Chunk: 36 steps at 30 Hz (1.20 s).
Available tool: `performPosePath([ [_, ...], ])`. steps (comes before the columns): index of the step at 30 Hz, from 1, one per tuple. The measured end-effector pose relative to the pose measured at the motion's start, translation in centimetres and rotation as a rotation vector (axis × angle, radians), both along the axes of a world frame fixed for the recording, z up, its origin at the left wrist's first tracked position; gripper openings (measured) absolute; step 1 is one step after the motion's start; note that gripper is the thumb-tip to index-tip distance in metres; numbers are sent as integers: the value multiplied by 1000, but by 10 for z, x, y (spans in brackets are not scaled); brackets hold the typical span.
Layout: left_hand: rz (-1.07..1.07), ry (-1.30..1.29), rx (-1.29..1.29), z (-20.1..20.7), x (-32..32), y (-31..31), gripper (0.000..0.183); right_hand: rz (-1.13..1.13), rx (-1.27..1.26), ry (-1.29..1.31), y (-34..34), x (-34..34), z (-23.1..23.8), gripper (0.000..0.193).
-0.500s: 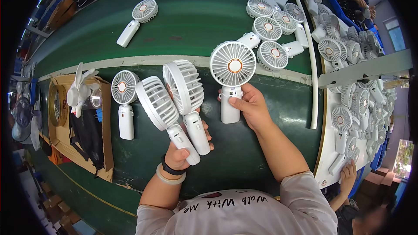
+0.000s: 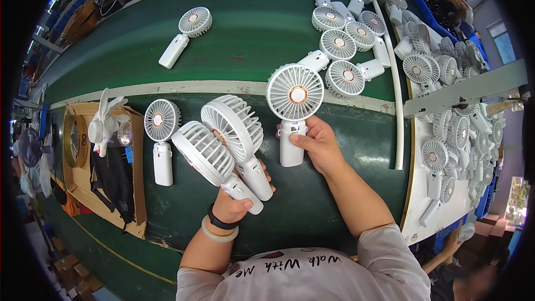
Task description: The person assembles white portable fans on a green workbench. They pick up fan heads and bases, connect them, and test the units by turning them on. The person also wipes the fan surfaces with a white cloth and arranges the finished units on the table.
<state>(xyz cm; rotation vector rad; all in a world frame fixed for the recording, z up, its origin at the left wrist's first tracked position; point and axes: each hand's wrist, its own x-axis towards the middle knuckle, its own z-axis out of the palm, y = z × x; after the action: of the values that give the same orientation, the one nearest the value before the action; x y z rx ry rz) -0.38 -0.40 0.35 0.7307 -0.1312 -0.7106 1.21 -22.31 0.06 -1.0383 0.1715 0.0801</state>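
1. Left hand (image 2: pixel 235 207) curls firmly around the handles of two white plastic handheld fans (image 2: pixel 207 153), their round caged heads overlapping.
2. Right hand (image 2: pixel 322 145) pinches, thumb over fingers, the handle of one white plastic fan with a copper-ringed hub (image 2: pixel 296 100).
3. Left of the left hand, a matching white fan (image 2: pixel 161 139) lies on the dark green tabletop (image 2: pixel 365 145).
4. Beyond the right hand, clustered white fans (image 2: pixel 338 44) lie on a brighter green surface (image 2: pixel 256 39).

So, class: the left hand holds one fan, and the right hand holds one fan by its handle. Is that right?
Not quite: the head view shows the left hand holding two fans, not one. The right hand does hold one fan by its handle.
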Motion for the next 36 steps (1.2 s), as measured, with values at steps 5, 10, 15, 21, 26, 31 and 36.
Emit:
performPosePath([
  [5, 32, -6, 19, 0, 0, -1, 82, 12, 11, 2, 1, 0, 0, 39],
  [10, 44, -3, -1, 4, 1, -4, 81, 9, 46, -12, 2, 0, -1, 38],
  [15, 29, 26, -19, 5, 1, -3, 81, 29, 44, 4, 0, -1, 2, 38],
  [21, 10, 47, -42, 0, -1, -1, 84, 5, 31, -13, -1, -1, -1, 42],
  [26, 5, 64, -41, 1, -1, -1, 85, 72, 226, -22, 1, -2, 10, 41],
  [31, 2, 65, -60, 1, 0, 0, 85, 269, 472, -80, -10, -3, 3, 43],
  [36, -11, 78, -68, 0, -1, 1, 85, 333, 604, -121, -13, -4, -3, 47],
])
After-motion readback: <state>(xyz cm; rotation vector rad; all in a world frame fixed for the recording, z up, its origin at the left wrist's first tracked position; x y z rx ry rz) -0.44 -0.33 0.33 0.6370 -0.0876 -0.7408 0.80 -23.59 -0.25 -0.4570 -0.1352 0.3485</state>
